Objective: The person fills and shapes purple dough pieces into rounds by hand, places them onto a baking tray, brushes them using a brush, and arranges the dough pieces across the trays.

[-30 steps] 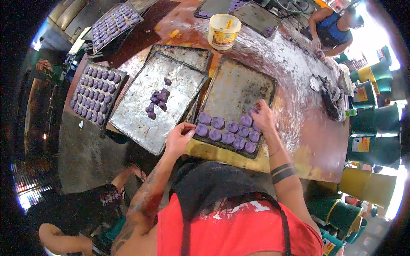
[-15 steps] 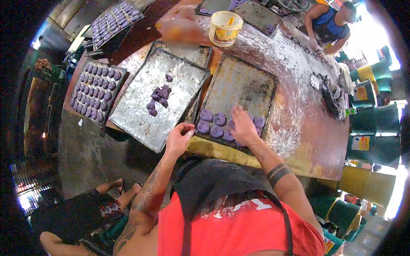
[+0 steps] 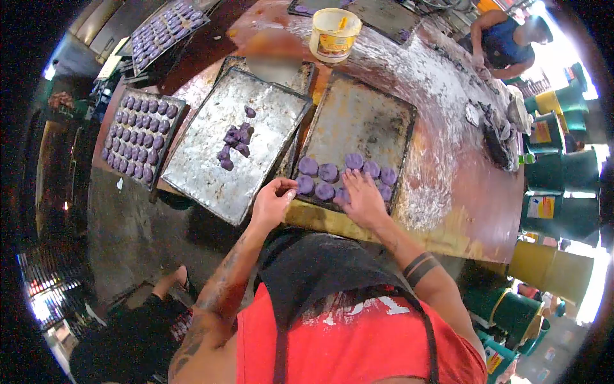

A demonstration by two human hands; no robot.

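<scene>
Head view: right hand (image 3: pixel 364 200) unclasped and flat on purple rounds (image 3: pixel 354 161), left grip (image 3: pixel 272 205) seemingly pinching the tray (image 3: pixel 361 118).

Right hand (image 3: pixel 364 199) spread over purple rounds (image 3: pixel 307 167) on a tray (image 3: pixel 359 121) — left hand (image 3: pixel 272 206) beside its corner.

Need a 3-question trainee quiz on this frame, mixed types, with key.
1. Which hand lies over the flattened purple rounds?
A) left
B) right
C) neither

2. True or false: a white tub stands on the table, beyond the tray with those rounds.

3. Fill in: the loose dark purple lumps lie on a silvery tray to the ____ of the rounds' tray, as pictured.

Key:
1. B, the right hand.
2. True.
3. left.
</scene>
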